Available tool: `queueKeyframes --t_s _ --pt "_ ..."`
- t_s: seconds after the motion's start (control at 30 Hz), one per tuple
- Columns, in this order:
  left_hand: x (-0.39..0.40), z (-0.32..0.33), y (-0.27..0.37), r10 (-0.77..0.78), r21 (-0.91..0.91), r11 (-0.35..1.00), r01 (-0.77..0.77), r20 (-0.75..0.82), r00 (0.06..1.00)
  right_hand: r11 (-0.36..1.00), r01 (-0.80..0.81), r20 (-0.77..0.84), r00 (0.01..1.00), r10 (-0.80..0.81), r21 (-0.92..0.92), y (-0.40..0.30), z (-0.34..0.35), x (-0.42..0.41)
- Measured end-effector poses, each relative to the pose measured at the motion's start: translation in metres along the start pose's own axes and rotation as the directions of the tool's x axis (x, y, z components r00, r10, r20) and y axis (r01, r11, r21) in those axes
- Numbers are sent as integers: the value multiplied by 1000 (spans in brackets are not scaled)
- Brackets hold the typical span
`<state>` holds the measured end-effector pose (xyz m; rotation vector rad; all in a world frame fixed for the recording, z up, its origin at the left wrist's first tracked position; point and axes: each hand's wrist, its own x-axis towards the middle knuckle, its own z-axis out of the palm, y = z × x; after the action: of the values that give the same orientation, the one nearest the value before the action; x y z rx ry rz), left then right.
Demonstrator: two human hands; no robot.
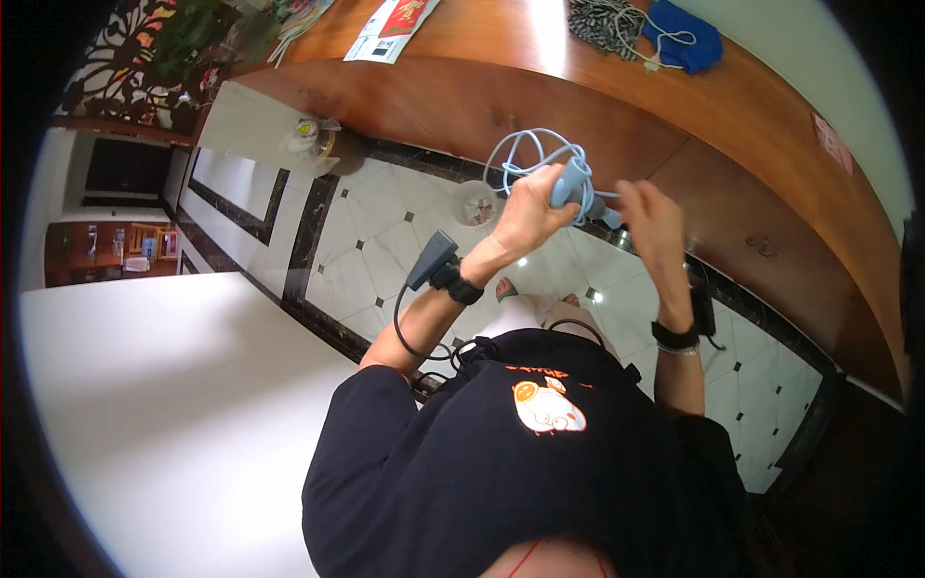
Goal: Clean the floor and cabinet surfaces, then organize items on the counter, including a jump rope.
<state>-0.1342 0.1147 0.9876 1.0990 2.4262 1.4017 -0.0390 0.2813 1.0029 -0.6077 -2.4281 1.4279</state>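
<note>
My left hand [533, 209] is closed around a light-blue jump rope handle [571, 182]. Loose loops of the light-blue cord [531, 136] stand up above that hand, and more turns wrap around the handle. A second light-blue handle end [613, 217] sticks out towards the right. My right hand [654, 217], blurred by motion, is just right of the bundle. A stretch of cord runs from the bundle to its fingertips, which appear to pinch it. Both hands are in the air in front of the wooden cabinet.
A curved wooden cabinet [433, 101] stands ahead. On its top lie a printed sheet [372, 49], a grey knitted item [605, 27] and a blue cloth [683, 36] with white cord. A small bin [475, 204] stands on the tiled floor [386, 195]. A white surface [181, 404] is at left.
</note>
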Motion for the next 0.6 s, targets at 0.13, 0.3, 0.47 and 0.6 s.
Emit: queueKeyframes --t_s 0.13,0.3,0.47,0.6 --pt "-2 17 1 39 -17 999 -38 14 999 988 145 31 989 -144 -51 19 28 16" --pt "3 -5 -4 -56 -96 994 47 -88 995 967 -59 47 996 73 -247 44 15 20" --pt "14 -52 -17 -282 -519 836 180 -124 951 928 -138 -94 989 112 -347 104 -12 31" --pt "13 -97 -21 -312 -643 753 140 -163 936 961 -269 -131 957 260 -62 146 -28 32"
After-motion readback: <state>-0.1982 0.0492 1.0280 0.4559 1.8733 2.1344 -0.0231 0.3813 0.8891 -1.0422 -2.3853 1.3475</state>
